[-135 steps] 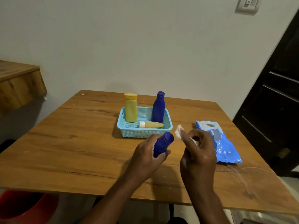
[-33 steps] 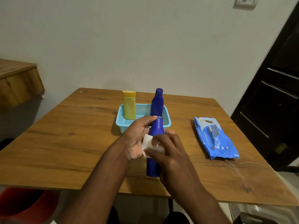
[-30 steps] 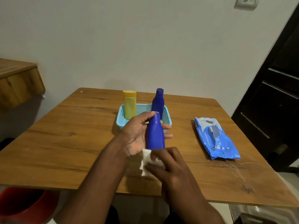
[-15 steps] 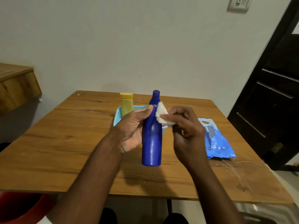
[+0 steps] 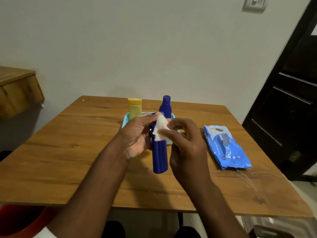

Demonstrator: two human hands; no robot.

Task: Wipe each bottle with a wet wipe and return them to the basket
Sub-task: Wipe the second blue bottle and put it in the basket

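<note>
The left hand is curled round the upper part of a dark blue bottle, holding it upright above the table; whether the bottle's base touches the wood or hangs just over it cannot be told. The right hand pinches a crumpled white wipe between thumb and fingers and presses it against the bottle's neck and shoulder, so the cap and the whole top of the bottle are hidden behind the wipe and the left fingertips. Only the lower body of the bottle shows plainly, below both hands. Just behind the hands sits a light blue basket, mostly covered by them: a bit of its left rim and a sliver of its front right edge are all that show, and what lies on its floor cannot be seen. Two bottles stand upright in it, a yellow bottle on the left and a second blue bottle on the right, each with its lower half hidden. To the right of the hands, well apart from the basket, a blue pack of wipes lies flat on the table; the print on it is too small to read. Both forearms reach in from the bottom edge. At the lower left corner a red object is cut off by the frame and half hidden under the table. A wooden shelf juts in at the left edge, a dark door fills the right, and a wall switch is clipped by the top edge.
</note>
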